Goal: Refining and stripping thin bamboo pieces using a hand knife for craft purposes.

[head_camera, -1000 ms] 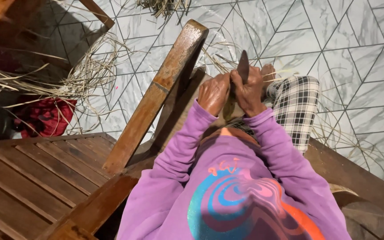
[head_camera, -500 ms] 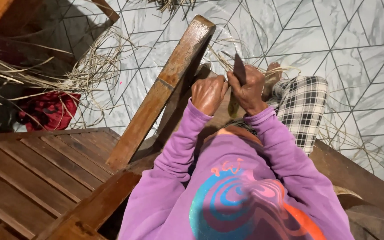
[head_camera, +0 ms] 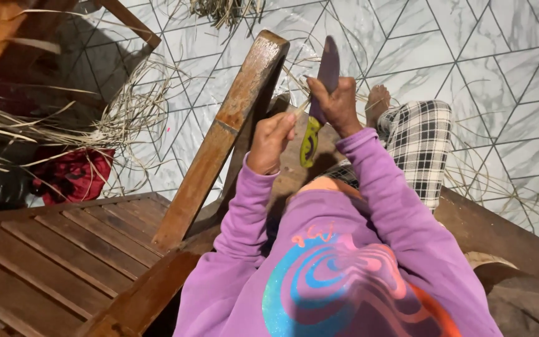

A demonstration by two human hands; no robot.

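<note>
I read the scene from the knife [head_camera: 319,106]: its dark blade points up and away from the body, its yellow-green handle hangs down toward the lap, so the long axis runs nearly straight fore and aft. My right hand [head_camera: 338,106] is wrapped around the knife at the junction of blade and handle, fingers curled tight. Just left of the handle and slightly nearer the body sits my left hand [head_camera: 271,142], closed in a loose fist; I think it pinches a thin pale fibre strip [head_camera: 302,105] that rises to meet the blade, though the strip is too fine to be sure. Both hands are close to the knife; the right one has it.

Left of the knife a wooden chair arm [head_camera: 223,137] slants away from it. Beyond the knife lies a marbled tile floor [head_camera: 488,56], with loose dried fibres [head_camera: 126,112] scattered well to the left. A bare foot [head_camera: 378,100] and checked cloth [head_camera: 419,146] lie just right of it.
</note>
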